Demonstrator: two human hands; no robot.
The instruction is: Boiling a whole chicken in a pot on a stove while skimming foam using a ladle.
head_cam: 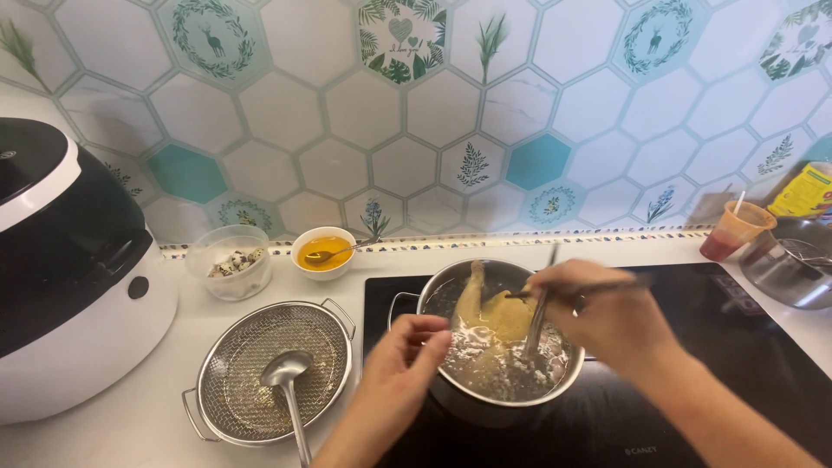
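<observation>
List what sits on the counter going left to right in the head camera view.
White and black cooker → clear bowl of speckled eggs → wire strainer with ladle → small white bowl of yellow sauce → steel pot on the black cooktop → orange cup.

One steel pot [498, 347], one whole chicken [490, 316] (pale, in broth), one mesh strainer [273, 368], one ladle [286, 381], two small bowls [322, 251], one plastic cup [737, 230], one cooker [69, 269].
</observation>
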